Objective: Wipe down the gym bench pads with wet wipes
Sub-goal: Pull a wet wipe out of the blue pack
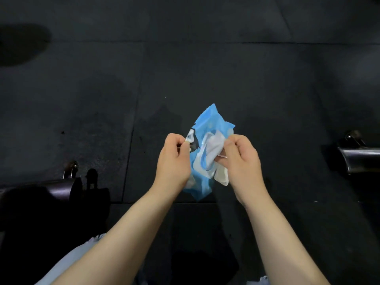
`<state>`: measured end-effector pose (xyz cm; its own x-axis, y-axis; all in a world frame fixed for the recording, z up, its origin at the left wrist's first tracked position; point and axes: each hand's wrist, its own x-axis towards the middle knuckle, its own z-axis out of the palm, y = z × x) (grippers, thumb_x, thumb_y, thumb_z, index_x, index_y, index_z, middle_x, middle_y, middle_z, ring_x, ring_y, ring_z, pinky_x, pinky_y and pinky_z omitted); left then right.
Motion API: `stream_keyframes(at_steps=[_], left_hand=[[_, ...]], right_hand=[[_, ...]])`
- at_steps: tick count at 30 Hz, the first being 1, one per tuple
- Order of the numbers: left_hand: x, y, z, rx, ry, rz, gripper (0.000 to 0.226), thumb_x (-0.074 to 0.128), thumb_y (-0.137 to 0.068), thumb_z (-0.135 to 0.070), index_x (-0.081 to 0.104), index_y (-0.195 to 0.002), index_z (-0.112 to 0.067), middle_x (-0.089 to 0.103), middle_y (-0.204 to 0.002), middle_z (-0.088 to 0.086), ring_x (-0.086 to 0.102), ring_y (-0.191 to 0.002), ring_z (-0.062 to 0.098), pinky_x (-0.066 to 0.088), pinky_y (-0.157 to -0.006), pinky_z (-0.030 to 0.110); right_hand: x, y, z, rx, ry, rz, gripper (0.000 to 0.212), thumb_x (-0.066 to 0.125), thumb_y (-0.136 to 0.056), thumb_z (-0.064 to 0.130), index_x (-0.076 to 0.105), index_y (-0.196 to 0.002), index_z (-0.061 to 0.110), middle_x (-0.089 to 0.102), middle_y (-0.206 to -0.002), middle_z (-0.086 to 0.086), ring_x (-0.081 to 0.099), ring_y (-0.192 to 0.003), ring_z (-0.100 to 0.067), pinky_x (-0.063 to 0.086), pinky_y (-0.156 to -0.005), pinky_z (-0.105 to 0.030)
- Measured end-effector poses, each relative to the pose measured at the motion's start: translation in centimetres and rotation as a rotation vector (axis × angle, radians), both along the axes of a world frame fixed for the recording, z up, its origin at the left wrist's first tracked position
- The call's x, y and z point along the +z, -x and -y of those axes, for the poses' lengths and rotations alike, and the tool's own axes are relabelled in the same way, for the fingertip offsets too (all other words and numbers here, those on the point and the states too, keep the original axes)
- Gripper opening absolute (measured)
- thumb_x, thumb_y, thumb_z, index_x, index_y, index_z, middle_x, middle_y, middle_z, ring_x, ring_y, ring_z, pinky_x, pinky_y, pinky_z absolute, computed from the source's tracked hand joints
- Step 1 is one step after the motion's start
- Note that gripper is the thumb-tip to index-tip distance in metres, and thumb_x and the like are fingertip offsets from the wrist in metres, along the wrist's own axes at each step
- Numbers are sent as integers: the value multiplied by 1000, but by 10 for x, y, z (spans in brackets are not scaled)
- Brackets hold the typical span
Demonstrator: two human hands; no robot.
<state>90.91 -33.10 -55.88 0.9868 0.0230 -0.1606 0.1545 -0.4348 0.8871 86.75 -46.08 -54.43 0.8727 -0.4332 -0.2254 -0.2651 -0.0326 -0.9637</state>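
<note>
Kneeling or crouching over dark rubber floor tiles (pixel 205 68), pale denim showing at the bottom edge beneath two bare forearms. Gripping the blue wet-wipe pack (pixel 207 124) in mid-air between both hands: left hand (pixel 174 161) pinching the pack's left edge between thumb and curled forefinger, remaining fingers folded behind the wrapper. Right hand (pixel 241 159) curling round a white wipe (pixel 213 149), thumb and fingertips nipping it just above the pack's opened flap, with the wipe's loose end hanging beside the palm. Pack tilting upward and away, its top corner pointing past the knuckles. Lying beyond, on either side of the floor: a dark metal tube end (pixel 70 186) with a small caster at left, and another tube (pixel 359 159) at right
</note>
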Motion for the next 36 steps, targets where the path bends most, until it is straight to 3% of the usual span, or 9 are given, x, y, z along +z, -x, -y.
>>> stream_keyframes(at_steps=[5,11,15,20,23,27,29,33,36], left_hand=[[-2,-2,-3,64,25,-96,15,42,-101,-19,50,-94,-8,45,-74,-3,36,-64,9,33,-50,16],[-6,-3,-9,154,43,-164,15,39,-100,-19,46,-88,-14,43,-74,-3,34,-64,10,30,-53,24],[-8,-6,-24,115,-99,-96,15,39,-102,-21,49,-96,-11,48,-76,-3,40,-63,9,34,-54,24],[-11,-13,-33,202,-18,-73,13,41,-100,-18,51,-94,-11,50,-80,-3,42,-69,11,36,-60,29],[-12,-18,-36,216,135,-148,13,44,-98,-22,53,-90,-20,53,-84,-3,46,-76,12,41,-68,31],[-7,-20,-36,220,299,-260,15,49,-90,-31,59,-78,-32,57,-87,0,52,-83,20,46,-74,41],[-3,-20,-34,236,396,-298,18,50,-92,-27,60,-78,-30,59,-89,2,54,-86,23,48,-75,44],[-1,-21,-34,219,461,-347,16,49,-99,-20,60,-88,-20,64,-97,7,59,-90,24,54,-82,49],[-2,-20,-36,223,462,-336,15,50,-96,-24,60,-85,-24,64,-96,7,59,-89,25,53,-82,51]], right_hand=[[16,-1,18,-201,-431,58,18,43,-98,11,57,-87,10,71,-101,-12,70,-97,-25,58,-78,-37],[26,-2,35,-372,-583,247,18,44,-93,4,56,-80,11,62,-83,-9,64,-81,-23,56,-70,-36],[26,5,56,-463,-456,152,26,45,-85,10,39,-63,22,40,-65,2,40,-61,-14,36,-56,-29],[9,0,58,-306,-186,-197,20,44,-79,10,36,-62,16,43,-59,4,41,-52,-10,34,-51,-29],[-2,-3,51,-144,-49,-312,16,47,-82,22,39,-71,15,41,-73,-1,38,-69,-23,32,-61,-33],[-7,-3,40,43,105,-426,27,50,-94,51,52,-106,27,51,-94,17,48,-83,1,39,-69,-25],[-8,-3,38,143,88,-456,34,52,-91,56,55,-108,27,54,-102,17,49,-90,1,39,-76,-26],[-1,1,34,291,28,-469,48,53,-91,55,62,-116,16,61,-120,-2,58,-105,-19,47,-89,-38],[-11,-2,40,144,31,-480,49,46,-95,52,62,-120,13,61,-115,-9,56,-108,-24,47,-91,-41]])
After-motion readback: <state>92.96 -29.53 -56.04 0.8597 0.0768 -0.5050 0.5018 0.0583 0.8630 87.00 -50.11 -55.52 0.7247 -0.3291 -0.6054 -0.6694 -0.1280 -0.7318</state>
